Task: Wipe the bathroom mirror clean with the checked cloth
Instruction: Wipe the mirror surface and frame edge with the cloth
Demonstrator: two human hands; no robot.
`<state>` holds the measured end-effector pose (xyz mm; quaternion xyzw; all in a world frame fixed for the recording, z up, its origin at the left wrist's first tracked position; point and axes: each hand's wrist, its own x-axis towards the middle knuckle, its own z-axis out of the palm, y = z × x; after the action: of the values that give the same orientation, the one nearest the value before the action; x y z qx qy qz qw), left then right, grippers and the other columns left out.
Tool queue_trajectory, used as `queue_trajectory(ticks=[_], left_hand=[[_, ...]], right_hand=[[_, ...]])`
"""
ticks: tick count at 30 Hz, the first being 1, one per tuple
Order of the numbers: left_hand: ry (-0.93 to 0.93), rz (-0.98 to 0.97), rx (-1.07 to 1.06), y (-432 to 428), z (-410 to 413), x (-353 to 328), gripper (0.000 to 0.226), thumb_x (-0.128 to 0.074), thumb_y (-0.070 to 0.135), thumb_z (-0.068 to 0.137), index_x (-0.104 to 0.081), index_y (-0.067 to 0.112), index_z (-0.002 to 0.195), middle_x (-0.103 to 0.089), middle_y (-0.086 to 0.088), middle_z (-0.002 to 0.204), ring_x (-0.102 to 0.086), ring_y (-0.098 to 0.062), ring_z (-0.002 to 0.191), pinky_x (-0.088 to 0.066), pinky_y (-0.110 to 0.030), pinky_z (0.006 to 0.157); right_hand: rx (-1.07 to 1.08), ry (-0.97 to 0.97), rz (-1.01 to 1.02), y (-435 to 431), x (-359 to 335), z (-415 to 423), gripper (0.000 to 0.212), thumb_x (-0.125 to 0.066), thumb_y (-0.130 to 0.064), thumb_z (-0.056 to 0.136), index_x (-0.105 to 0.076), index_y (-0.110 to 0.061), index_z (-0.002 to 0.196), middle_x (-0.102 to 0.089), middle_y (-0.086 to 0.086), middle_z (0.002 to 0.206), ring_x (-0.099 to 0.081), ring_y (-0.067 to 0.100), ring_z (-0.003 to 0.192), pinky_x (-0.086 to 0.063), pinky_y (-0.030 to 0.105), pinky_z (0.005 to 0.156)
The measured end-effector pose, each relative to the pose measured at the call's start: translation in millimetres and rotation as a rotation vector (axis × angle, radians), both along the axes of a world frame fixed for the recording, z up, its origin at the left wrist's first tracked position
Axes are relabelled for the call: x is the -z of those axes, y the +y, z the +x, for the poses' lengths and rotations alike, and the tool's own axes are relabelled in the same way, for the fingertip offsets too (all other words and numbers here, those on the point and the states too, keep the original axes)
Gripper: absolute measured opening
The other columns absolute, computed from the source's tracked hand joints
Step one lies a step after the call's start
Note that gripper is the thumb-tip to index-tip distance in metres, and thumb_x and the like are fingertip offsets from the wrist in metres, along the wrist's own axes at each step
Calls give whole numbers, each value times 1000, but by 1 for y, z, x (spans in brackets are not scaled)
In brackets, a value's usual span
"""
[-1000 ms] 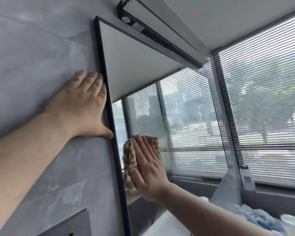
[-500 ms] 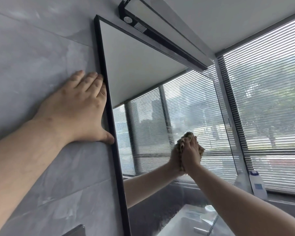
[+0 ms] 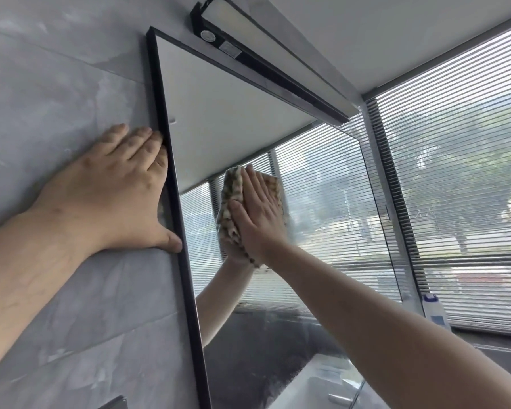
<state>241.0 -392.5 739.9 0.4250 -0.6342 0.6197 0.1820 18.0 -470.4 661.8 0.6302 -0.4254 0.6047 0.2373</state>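
The black-framed mirror point(image 3: 233, 119) hangs on a grey tiled wall and reflects the ceiling, the blinds and my forearm. My right hand point(image 3: 258, 211) presses the brown-and-cream checked cloth point(image 3: 273, 187) flat against the glass with straight fingers, a little right of the mirror's left edge at mid height. The cloth shows above and left of the hand, partly as a reflection. My left hand point(image 3: 115, 199) lies flat on the wall tile beside the frame, fingers straight, thumb touching the frame's edge.
A long black light bar point(image 3: 278, 60) juts out above the mirror. Slatted blinds point(image 3: 455, 178) cover the window on the right. A white bottle with a blue label point(image 3: 435, 311) stands on the sill. A white basin point(image 3: 316, 388) lies below.
My right hand has slid the cloth from the mirror's right part back left and upward, fingers now flat on it. The left hand has stayed on the wall.
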Motion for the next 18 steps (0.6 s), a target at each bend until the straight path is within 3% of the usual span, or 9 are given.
queue_trajectory(ticks=[5, 10, 14, 16, 18], left_hand=[[-27, -48, 81, -15, 3, -3, 155, -4, 107, 44, -49, -9, 138, -47, -25, 147, -38, -35, 141, -8, -42, 123], [-33, -52, 100, -16, 1, -4, 158, -2, 108, 40, -48, -8, 139, -46, -23, 148, -39, -35, 141, -17, -47, 120], [-43, -6, 65, -12, -1, -2, 159, -4, 108, 40, -47, -8, 139, -46, -24, 148, -39, -35, 141, -17, -47, 120], [-64, -15, 43, -18, 4, -3, 161, -2, 108, 38, -45, -7, 141, -44, -23, 150, -37, -34, 143, -15, -46, 121], [-67, 6, 50, 3, 5, -10, 164, 3, 108, 34, -40, -4, 146, -39, -19, 155, -31, -31, 147, -11, -44, 122]], right_hand=[[52, -302, 145, -42, 3, -74, 75, -18, -55, 90, -13, -25, 158, -8, -7, 166, -1, 6, 152, 7, 26, 122], [-23, -735, 274, -75, 78, -135, 89, -18, -64, 82, -33, -15, 154, -31, 4, 161, -20, 17, 151, -7, 40, 124], [-58, -762, 433, -69, 136, -145, 73, -16, -49, 93, -41, -11, 149, -33, 10, 157, -23, 27, 148, -14, 44, 122], [-275, -840, 403, -60, 143, -147, 65, -37, -57, 90, -52, -17, 139, -53, 7, 142, -48, 26, 132, -34, 48, 114], [-281, -913, 337, -61, 154, -148, 54, -54, -46, 80, -58, -26, 130, -66, 3, 119, -63, 23, 107, -50, 50, 98]])
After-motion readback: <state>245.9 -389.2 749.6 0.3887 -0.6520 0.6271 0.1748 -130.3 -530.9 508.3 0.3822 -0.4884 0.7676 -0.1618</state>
